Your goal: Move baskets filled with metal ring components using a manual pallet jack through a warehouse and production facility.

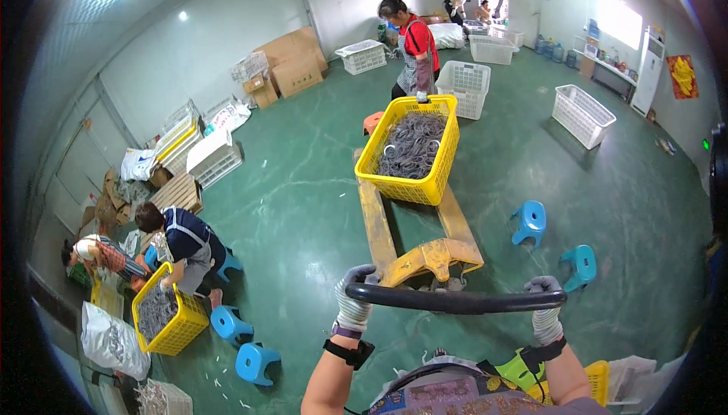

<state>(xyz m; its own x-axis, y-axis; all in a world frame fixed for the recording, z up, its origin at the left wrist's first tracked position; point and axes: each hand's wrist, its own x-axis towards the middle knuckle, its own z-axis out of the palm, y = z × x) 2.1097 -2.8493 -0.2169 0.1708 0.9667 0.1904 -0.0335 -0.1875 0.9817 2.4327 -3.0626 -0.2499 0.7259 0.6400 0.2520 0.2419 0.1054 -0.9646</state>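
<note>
Both my hands wear grey-and-white work gloves. My left hand is wrapped round the left end of a curved black pallet jack handle, and my right hand grips its right end. Beyond the handle stands the worn yellow pallet jack, its two forks pointing away from me. Across the forks sits a yellow plastic basket filled with dark grey looped pieces that look like rubber rings or cords. A co-worker in a red top stands at its far end, a gloved hand at the rim.
Blue stools stand to the right, with more at left. Two people sit by another yellow basket and a white sack. White crates stand farther off. Cardboard boxes lean against the back wall.
</note>
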